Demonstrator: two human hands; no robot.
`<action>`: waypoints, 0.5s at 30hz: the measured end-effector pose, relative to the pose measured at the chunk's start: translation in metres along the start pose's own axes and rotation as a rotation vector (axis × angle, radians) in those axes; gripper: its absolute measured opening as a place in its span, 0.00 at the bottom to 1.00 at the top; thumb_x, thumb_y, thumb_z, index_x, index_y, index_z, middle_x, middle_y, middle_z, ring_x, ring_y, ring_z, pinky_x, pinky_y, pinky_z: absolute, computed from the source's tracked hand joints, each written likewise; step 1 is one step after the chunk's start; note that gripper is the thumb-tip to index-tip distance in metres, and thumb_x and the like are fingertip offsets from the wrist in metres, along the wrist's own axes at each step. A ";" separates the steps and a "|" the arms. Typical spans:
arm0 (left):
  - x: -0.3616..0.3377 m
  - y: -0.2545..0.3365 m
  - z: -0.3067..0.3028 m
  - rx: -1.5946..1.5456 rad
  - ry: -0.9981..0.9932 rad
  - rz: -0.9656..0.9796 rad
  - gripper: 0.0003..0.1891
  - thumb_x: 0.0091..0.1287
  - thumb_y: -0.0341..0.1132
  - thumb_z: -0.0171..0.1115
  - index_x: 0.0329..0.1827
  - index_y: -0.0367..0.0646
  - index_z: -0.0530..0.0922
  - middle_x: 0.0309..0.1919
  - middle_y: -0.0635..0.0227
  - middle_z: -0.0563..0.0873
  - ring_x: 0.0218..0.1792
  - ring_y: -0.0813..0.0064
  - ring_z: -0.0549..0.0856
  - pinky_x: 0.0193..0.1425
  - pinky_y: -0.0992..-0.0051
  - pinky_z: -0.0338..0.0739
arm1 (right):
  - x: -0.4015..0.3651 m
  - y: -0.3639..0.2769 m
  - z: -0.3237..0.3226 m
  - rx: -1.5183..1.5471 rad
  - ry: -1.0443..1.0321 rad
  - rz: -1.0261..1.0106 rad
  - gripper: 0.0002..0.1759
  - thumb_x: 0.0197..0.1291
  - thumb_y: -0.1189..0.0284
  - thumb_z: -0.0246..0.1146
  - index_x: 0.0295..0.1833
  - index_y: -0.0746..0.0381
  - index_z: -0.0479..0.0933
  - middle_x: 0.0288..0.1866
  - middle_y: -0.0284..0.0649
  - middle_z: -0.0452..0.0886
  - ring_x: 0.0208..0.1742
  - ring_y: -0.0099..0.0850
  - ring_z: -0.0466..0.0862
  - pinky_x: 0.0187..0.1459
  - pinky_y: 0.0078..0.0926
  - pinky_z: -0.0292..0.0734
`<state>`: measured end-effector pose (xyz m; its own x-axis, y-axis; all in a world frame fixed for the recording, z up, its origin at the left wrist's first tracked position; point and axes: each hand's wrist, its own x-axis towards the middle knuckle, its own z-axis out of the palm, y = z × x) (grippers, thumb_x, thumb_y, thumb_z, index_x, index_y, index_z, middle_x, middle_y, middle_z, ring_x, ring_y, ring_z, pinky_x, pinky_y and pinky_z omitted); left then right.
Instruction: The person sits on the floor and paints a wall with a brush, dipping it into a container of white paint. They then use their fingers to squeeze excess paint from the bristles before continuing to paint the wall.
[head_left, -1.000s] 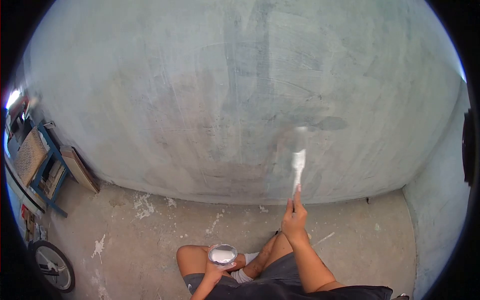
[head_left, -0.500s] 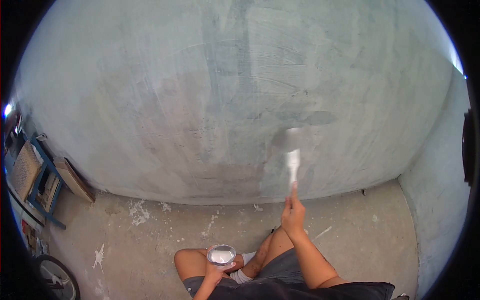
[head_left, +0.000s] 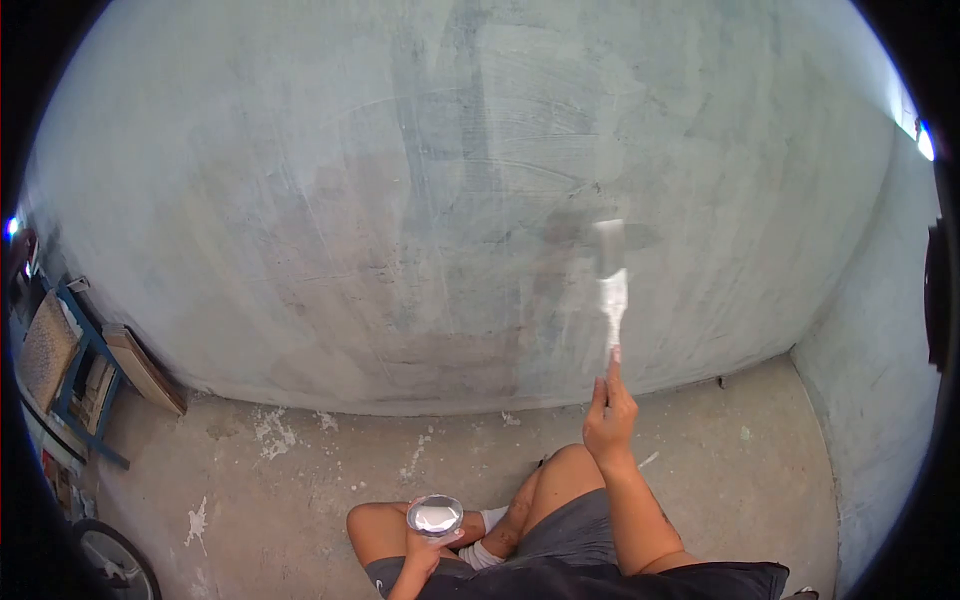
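My right hand (head_left: 611, 418) is closed around the white handle of a paintbrush (head_left: 612, 290), index finger stretched along it. The brush points upward, its pale tip over a darker damp-looking patch (head_left: 640, 236) on the grey wall (head_left: 330, 250). Motion blurs the brush head slightly. Low down near my crossed legs, my left hand (head_left: 424, 552) grips a small clear round tub (head_left: 435, 516) from below and the side. White paint shows inside the tub.
A concrete floor (head_left: 300, 480) with white splashes meets the wall's foot. At left stand a blue-framed chair (head_left: 85, 400) with a woven panel, leaning boards (head_left: 145, 368) and a wheel (head_left: 118, 560). Another wall (head_left: 865, 330) closes the right side.
My right hand has moved the brush up and slightly right across the wall. The tub in my left hand has shifted a little left and down in view.
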<state>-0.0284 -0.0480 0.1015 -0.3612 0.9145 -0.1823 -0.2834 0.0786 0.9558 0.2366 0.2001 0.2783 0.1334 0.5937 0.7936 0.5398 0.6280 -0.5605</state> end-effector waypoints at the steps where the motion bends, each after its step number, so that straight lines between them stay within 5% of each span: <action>1: 0.000 -0.002 0.000 -0.005 -0.005 0.000 0.47 0.39 0.22 0.84 0.65 0.41 0.66 0.53 0.67 0.79 0.55 0.71 0.80 0.61 0.70 0.77 | -0.003 0.003 -0.001 -0.005 0.001 -0.004 0.29 0.69 0.72 0.58 0.75 0.58 0.66 0.25 0.49 0.76 0.21 0.41 0.74 0.29 0.34 0.76; 3: 0.000 -0.005 0.002 0.001 0.014 -0.064 0.46 0.39 0.22 0.83 0.64 0.41 0.66 0.54 0.67 0.78 0.55 0.71 0.80 0.60 0.70 0.78 | -0.021 0.014 0.001 -0.398 -0.587 0.123 0.29 0.65 0.75 0.56 0.73 0.59 0.68 0.27 0.58 0.80 0.26 0.54 0.81 0.34 0.47 0.79; 7: 0.002 -0.012 0.010 -0.061 0.032 0.067 0.40 0.42 0.18 0.81 0.61 0.40 0.72 0.49 0.66 0.84 0.51 0.70 0.85 0.58 0.68 0.81 | -0.076 0.021 -0.003 -0.312 -0.979 0.284 0.27 0.63 0.73 0.58 0.69 0.59 0.73 0.33 0.63 0.82 0.36 0.60 0.83 0.42 0.55 0.77; 10: 0.007 -0.015 0.002 0.086 -0.030 0.015 0.51 0.38 0.25 0.86 0.67 0.44 0.62 0.55 0.66 0.78 0.56 0.71 0.80 0.62 0.69 0.77 | -0.066 0.017 -0.009 -0.304 -0.967 0.279 0.25 0.63 0.72 0.59 0.68 0.59 0.74 0.32 0.62 0.81 0.35 0.60 0.83 0.41 0.55 0.77; 15: 0.018 0.021 -0.001 0.222 -0.014 0.145 0.53 0.36 0.28 0.88 0.66 0.45 0.62 0.56 0.66 0.77 0.57 0.69 0.79 0.61 0.68 0.78 | 0.055 -0.021 -0.045 -0.309 -0.673 0.239 0.25 0.65 0.73 0.59 0.69 0.58 0.73 0.31 0.63 0.79 0.33 0.59 0.81 0.38 0.48 0.77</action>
<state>-0.0418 -0.0299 0.1185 -0.3715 0.9277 -0.0383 -0.0269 0.0305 0.9992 0.2700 0.1966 0.3445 -0.2045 0.9350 0.2899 0.7803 0.3345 -0.5284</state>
